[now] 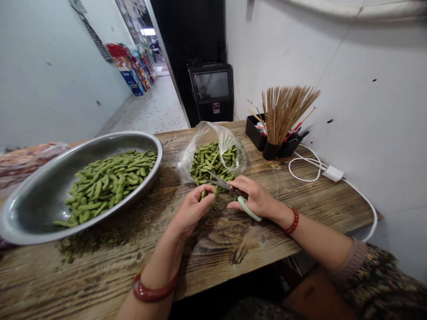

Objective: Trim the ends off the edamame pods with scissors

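My right hand grips a pair of scissors with pale green handles, its dark blades parted and pointing up and left. Just left of the blades, my left hand is closed in a pinch around a green soybean pod, mostly covered by the fingers. Behind both hands, a clear plastic bag lies open with many pods inside. On the left, a large metal basin holds a heap of green pods.
Trimmed green scraps lie along the basin's near side on the wooden table. At the right back stands a black holder with thin wooden sticks. A white cable with an adapter runs beside the wall.
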Motion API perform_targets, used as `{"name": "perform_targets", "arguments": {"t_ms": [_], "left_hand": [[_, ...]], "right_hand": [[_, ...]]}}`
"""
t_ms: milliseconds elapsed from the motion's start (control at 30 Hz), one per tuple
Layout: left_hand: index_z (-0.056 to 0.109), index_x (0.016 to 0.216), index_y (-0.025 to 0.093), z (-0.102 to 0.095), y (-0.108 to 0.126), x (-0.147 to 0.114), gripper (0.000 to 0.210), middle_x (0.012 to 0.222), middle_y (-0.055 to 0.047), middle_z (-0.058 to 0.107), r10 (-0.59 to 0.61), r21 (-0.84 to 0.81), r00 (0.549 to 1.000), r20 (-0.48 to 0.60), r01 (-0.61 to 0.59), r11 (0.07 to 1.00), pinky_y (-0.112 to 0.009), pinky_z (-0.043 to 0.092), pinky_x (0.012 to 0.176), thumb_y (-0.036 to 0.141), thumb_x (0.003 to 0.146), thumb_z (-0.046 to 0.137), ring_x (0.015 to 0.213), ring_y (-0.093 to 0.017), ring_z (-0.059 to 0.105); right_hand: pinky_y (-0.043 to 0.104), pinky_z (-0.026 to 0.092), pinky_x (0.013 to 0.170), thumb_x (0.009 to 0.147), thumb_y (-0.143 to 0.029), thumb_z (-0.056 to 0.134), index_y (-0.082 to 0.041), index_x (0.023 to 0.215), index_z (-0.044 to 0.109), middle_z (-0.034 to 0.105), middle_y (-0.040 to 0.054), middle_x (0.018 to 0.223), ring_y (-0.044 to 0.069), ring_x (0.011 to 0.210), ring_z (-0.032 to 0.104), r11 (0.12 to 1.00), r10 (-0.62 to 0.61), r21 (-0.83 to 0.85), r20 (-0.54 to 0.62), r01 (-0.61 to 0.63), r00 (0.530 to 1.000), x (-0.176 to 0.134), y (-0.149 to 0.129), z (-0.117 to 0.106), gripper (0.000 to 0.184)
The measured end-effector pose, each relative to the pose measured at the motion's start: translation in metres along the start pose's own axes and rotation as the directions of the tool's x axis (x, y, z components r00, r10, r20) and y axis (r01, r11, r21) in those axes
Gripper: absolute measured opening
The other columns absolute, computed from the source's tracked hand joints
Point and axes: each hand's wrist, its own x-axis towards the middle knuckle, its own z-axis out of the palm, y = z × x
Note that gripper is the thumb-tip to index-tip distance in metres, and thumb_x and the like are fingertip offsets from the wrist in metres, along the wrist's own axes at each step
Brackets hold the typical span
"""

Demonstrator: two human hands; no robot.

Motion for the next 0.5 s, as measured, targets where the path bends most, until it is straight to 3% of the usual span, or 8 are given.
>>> {"name": "perform_targets", "arguments": {"t_ms": [133,267,400,500], "left_hand": [[0.065,0.091,0.018,0.0015,0.0032,-0.0008,0.02,0.054,0.007,0.042,0.086,0.063,0.993,-0.08,-0.081,0.995,-0.019,0.023,0.043,0.031,0.077,0.066,0.045,-0.007,0.029],[0.07,0.077,0.017,0.004,0.0051,0.0008,0.011,0.063,0.002,0.057,0.234,0.255,0.959,-0.162,-0.189,0.948,-0.021,0.038,0.058,0.023,0.068,0.072,0.06,-0.011,0.048],[0.072,0.083,0.018,0.0029,0.0004,0.0037,0.013,0.082,-0.003,0.07,0.308,0.325,0.937,-0.165,-0.243,0.914,-0.027,0.043,0.079,0.023,0.071,0.069,0.08,-0.018,0.06],[0.072,0.085,0.018,0.0002,-0.0043,0.0052,0.013,0.088,-0.004,0.072,0.339,0.355,0.93,-0.141,-0.272,0.894,-0.029,0.044,0.083,0.023,0.074,0.067,0.084,-0.02,0.062]], "right_hand": [[0.029,0.05,0.067,0.077,-0.036,0.072,-0.019,0.123,0.054,0.057,0.0072,0.098,0.015,0.07,0.054,0.999,0.001,-0.042,0.01,-0.001,1.0,-0.0004,-0.0015,-0.0011,0.052],[0.032,0.051,0.072,0.077,-0.035,0.072,-0.02,0.126,0.052,0.058,0.009,0.101,0.019,0.081,0.058,0.993,-0.004,-0.12,0.033,0.008,0.999,-0.0004,-0.0046,-0.0019,0.054],[0.033,0.051,0.073,0.076,-0.035,0.073,-0.019,0.127,0.051,0.057,0.0094,0.101,0.021,0.085,0.058,0.991,-0.018,-0.131,0.067,0.026,0.998,0.0006,-0.0061,-0.0018,0.058],[0.035,0.051,0.076,0.074,-0.039,0.074,-0.019,0.128,0.051,0.057,0.0101,0.103,0.022,0.088,0.058,0.992,-0.04,-0.115,0.068,0.047,0.997,0.0011,-0.0051,-0.0014,0.063]]}}
